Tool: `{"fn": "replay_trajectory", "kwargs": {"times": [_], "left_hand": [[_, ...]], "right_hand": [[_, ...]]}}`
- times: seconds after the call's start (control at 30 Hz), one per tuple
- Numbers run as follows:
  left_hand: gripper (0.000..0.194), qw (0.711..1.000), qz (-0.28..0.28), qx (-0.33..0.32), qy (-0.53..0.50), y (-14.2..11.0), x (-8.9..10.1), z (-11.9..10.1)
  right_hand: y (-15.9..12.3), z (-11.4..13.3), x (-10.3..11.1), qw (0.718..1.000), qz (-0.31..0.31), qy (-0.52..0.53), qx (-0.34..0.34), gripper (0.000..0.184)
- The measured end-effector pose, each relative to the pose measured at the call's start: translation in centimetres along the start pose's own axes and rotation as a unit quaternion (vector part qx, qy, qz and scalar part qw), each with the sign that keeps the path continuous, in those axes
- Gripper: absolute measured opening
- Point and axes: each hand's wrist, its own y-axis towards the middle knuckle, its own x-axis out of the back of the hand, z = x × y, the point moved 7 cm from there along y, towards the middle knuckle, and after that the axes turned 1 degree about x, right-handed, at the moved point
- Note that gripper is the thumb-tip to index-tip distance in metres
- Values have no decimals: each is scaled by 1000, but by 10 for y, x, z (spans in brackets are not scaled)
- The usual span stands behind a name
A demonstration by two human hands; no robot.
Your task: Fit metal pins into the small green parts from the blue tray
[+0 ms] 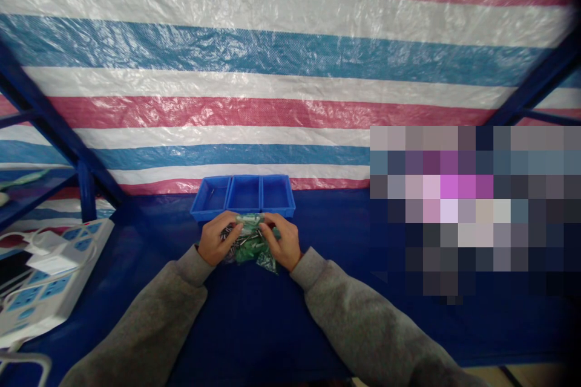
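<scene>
My left hand [219, 240] and my right hand [284, 240] both grip a small clear green plastic bag [249, 243] that holds several small dark metal parts. The fingers of both hands are curled around the bag's top and sides. The bag rests on the dark blue table [272, 314] close in front of me. Just behind the hands stands a blue plastic tray [244, 195] with three compartments side by side. Both arms wear grey sleeves.
A white power strip [49, 278] with blue sockets and white plugs lies at the left table edge. A striped red, white and blue tarp [281, 72] hangs behind the table. Blue metal frame bars [49, 133] run at left and right. A blurred patch covers the right side.
</scene>
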Motion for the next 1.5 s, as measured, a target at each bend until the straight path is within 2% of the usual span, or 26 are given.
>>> {"fn": "replay_trajectory", "kwargs": {"times": [0.1, 0.33, 0.93, 1.1, 1.3, 1.5], "left_hand": [[13, 1000, 0, -4, -2, -1, 2, 0], [19, 998, -35, 35, 29, -4, 4, 7], [12, 994, -46, -75, 68, -7, -2, -8], [16, 995, -29, -57, 71, -7, -3, -7], [13, 986, -94, -87, 108, -9, 4, -7], [14, 989, -90, -67, 93, -8, 6, -6]], "right_hand": [[0, -1, 0, 1000, 2, 4, -11, 20], [-3, -4, -6, 1000, 15, -12, -5, 14], [-1, 1, -7, 999, 36, -15, -1, 14], [-2, 2, -9, 999, 37, 3, 10, 14], [-2, 2, -12, 998, 64, 12, 10, 15], [-2, 2, -16, 996, 93, 11, 15, 15]]}}
